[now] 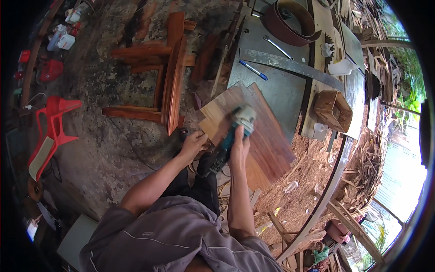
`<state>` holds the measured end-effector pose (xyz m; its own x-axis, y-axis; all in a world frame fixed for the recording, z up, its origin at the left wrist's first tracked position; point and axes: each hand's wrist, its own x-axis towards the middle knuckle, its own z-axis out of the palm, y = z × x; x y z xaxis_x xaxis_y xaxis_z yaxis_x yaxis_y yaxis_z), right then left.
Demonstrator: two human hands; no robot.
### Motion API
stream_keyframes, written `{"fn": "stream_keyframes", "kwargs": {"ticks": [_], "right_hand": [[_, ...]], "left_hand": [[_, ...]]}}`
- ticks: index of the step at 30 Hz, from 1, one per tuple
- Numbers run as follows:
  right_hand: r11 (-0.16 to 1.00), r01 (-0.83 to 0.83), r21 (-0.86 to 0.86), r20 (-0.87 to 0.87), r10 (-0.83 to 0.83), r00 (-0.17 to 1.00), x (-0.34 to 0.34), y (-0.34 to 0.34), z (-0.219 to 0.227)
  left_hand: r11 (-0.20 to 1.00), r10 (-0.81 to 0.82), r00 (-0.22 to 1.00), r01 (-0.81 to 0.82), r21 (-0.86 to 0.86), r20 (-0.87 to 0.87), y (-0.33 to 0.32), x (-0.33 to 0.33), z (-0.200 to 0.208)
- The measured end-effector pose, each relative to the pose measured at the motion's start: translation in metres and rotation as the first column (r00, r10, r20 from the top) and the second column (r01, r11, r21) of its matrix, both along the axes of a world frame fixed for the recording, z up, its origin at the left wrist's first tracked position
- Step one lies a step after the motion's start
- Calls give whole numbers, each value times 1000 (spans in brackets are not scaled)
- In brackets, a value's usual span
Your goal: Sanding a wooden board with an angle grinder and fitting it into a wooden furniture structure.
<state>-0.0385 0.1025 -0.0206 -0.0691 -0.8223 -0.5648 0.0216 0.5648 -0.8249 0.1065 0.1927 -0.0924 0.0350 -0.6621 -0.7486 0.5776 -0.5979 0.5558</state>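
Note:
My right hand [239, 152] is wrapped round the body of a teal and black angle grinder [223, 154]. The grinder's silver head lies over a panel of joined wood strips [267, 136], some pale and some dark reddish brown. What is fitted under the head is hidden, and the head looks blurred. At the panel's left edge my left hand [194, 144] is closed, its fingertips pinching the wood near a corner. The panel rests partly on a grey metal machine table [283, 97] and reaches out over its near left edge.
On the machine table lie a blue and white pen [253, 70], a wrench [277, 47], a long metal strip [290, 68] and a coiled sanding belt [290, 20]. A wooden box [333, 111] stands right. Reddish wooden furniture [170, 86] and a red plastic chair [53, 120] stand left. Sawdust [301, 199] covers the right-hand ground.

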Motion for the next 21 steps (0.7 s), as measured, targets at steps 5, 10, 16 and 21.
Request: {"fn": "stream_keyframes", "kwargs": {"ticks": [5, 10, 16, 21], "right_hand": [[966, -237, 102, -340, 257, 905, 45, -55, 27], [995, -94, -18, -288, 85, 954, -4, -55, -10], [955, 294, -29, -24, -294, 955, -103, -1, 15], [857, 506, -96, -34, -511, 859, -162, 78, 30]], "left_hand": [[998, 69, 984, -70, 1, 161, 1, 4, 5], [985, 173, 901, -169, -45, 398, -9, 11, 32], [933, 175, 766, 72, -353, 619, -34, -22, 54], [760, -89, 753, 474, -444, 652, -97, -104, 86]]}}
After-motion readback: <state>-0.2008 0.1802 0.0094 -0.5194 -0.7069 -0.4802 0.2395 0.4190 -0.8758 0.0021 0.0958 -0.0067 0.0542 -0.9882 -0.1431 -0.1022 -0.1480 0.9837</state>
